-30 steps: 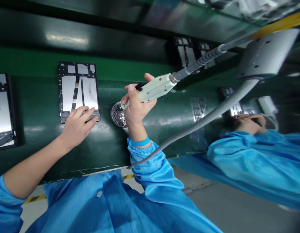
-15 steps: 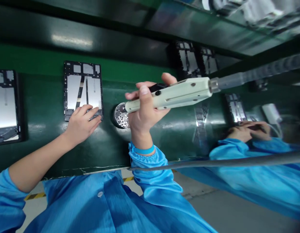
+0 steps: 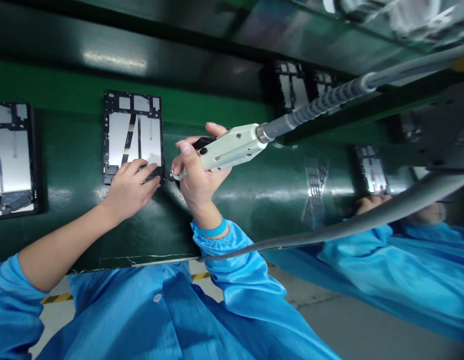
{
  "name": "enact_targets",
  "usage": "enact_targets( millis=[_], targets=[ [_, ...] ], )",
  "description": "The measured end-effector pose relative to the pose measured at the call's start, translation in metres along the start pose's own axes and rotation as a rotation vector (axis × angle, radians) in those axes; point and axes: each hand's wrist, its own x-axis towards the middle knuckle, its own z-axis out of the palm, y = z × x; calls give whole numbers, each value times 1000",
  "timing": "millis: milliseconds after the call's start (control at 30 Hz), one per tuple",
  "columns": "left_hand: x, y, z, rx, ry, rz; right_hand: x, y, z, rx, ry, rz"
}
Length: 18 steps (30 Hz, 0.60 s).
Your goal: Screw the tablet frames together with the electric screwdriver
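A tablet housing (image 3: 151, 135) with silver plates and a dark ribbon strip lies on the green bench. My left hand (image 3: 132, 182) rests on its lower edge, fingers outstretched; a tiny shiny bit shows by the fingertips, too small to name. My right hand (image 3: 198, 175) is wrapped round a pale electric screwdriver (image 3: 234, 147), held slanting with its tip at the housing's lower right corner. Whether the tip touches the housing, I cannot tell. The round perforated dish is out of sight, probably behind my right hand.
Another tablet housing (image 3: 12, 165) lies at the left. More housings (image 3: 294, 90) stand at the back right. A grey cable (image 3: 329, 227) crosses low over my right sleeve. At the right, a co-worker's blue sleeve (image 3: 367, 245) and hands are near another housing (image 3: 372, 170).
My right hand has moved the screwdriver left, from the perforated dish to the housing's lower right corner. My left hand has stayed on the housing. The cable at the right has swung.
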Motion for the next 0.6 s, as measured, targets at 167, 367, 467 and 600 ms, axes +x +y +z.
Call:
enact_targets(
  millis=[167, 367, 467, 600],
  targets=[
    [0, 1, 0, 15, 49, 27, 0, 3, 0, -43, -28, 32],
    [1, 1, -2, 15, 31, 20, 1, 0, 1, 22, -48, -19],
    [1, 1, -2, -11, 48, 20, 0, 2, 3, 14, -83, -75],
    [0, 1, 0, -28, 31, -10, -3, 11, 5, -3, -122, -201]
  ],
)
